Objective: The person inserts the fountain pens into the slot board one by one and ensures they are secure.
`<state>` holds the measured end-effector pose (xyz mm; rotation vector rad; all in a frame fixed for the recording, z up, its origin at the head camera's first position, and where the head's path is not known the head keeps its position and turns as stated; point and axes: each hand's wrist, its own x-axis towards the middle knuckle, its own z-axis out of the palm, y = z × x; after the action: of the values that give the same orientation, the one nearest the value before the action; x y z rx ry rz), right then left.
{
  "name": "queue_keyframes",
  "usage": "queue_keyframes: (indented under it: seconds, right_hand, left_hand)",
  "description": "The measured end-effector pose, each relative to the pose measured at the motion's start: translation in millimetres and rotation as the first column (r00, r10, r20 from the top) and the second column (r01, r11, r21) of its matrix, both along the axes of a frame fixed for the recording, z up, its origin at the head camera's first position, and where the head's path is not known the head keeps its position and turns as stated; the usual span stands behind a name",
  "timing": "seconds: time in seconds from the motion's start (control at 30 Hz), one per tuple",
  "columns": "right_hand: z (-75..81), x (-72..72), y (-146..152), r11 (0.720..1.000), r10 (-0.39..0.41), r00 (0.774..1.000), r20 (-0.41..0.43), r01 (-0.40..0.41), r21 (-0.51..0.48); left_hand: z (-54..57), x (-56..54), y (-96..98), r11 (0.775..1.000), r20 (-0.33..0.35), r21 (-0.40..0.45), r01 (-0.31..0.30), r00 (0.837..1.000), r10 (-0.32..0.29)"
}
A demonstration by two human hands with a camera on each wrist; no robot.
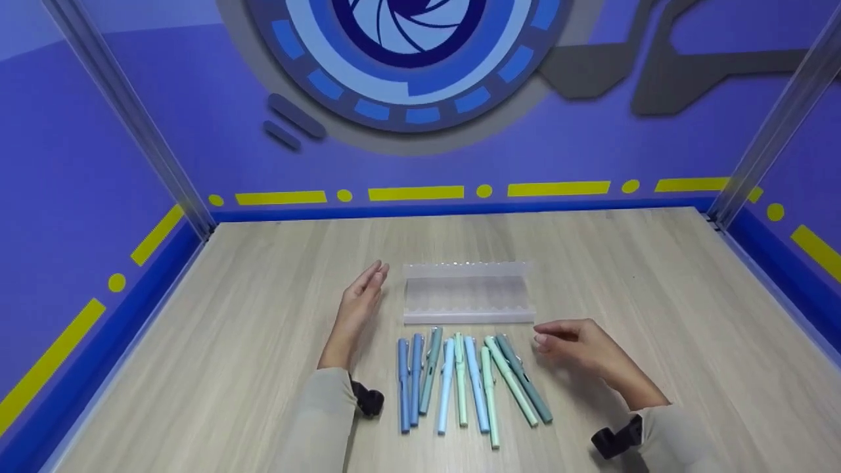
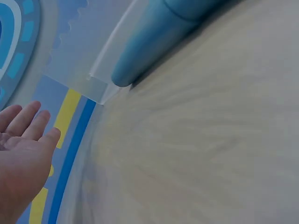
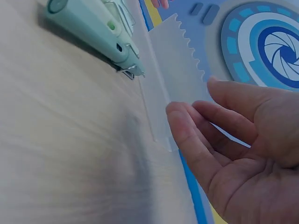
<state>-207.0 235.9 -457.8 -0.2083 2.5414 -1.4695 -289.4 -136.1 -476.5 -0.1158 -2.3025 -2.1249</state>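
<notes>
A translucent plastic pen holder with scalloped edges lies in the middle of the table. In front of it, several capped pens in blue, teal, light blue and mint are laid out in a loose row, among them a blue pen at the left end and a dark green pen at the right. My left hand stands just left of the holder, fingers extended, holding nothing. Beside the holder's front right corner is my right hand, fingers loosely bent and nothing between them; its palm shows in the right wrist view.
The wooden tabletop is bounded by blue-purple panels with yellow dashes at the back and sides. Metal posts stand at the back corners. Each wrist carries a black camera mount.
</notes>
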Motion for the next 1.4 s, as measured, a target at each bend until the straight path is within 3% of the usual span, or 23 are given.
queue_keyframes:
  seconds: [0.07, 0.33, 0.5, 0.73, 1.03, 1.2, 1.4]
  right_hand:
    - [-1.7, -0.9, -3.5, 1.000, 0.003, 1.000, 0.024, -0.003, 0.017]
    - [-5.8, -5.9, -11.8, 0.993, 0.088, 0.991, 0.101, -0.079, -0.086]
    - [-6.8, -8.5, -15.4, 0.994, 0.090, 0.989, 0.114, -0.083, -0.065]
    - [-7.5, -10.5, -25.2, 0.995, 0.102, 0.987, 0.124, -0.102, -0.011]
    - [-10.2, -10.4, -31.5, 0.993, 0.113, 0.987, 0.117, -0.114, 0.001]
    - [-11.5, -10.9, -30.9, 0.990, 0.138, 0.985, 0.101, -0.140, 0.014]
    - [-12.1, -10.3, -29.9, 0.987, 0.157, 0.982, 0.101, -0.159, 0.018]
  left_hand:
    - [-1.9, -3.7, 2.5, 1.000, -0.004, -0.020, 0.001, 1.000, -0.001]
    - [-2.8, -17.2, 13.3, 0.993, -0.031, -0.122, 0.004, 0.999, -0.008]
    - [-1.6, -24.7, 22.2, 0.988, -0.079, -0.155, 0.018, 0.996, -0.031]
    - [-1.0, -26.9, 31.9, 0.987, -0.090, -0.160, 0.016, 0.995, -0.031]
    - [-2.1, -27.3, 38.2, 0.988, -0.075, -0.142, -0.064, 0.996, 0.054]
    - [-1.5, -27.6, 39.1, 0.976, -0.090, -0.183, -0.120, 0.990, 0.105]
    - [-2.5, -28.2, 38.6, 0.965, -0.108, -0.223, -0.140, 0.987, 0.118]
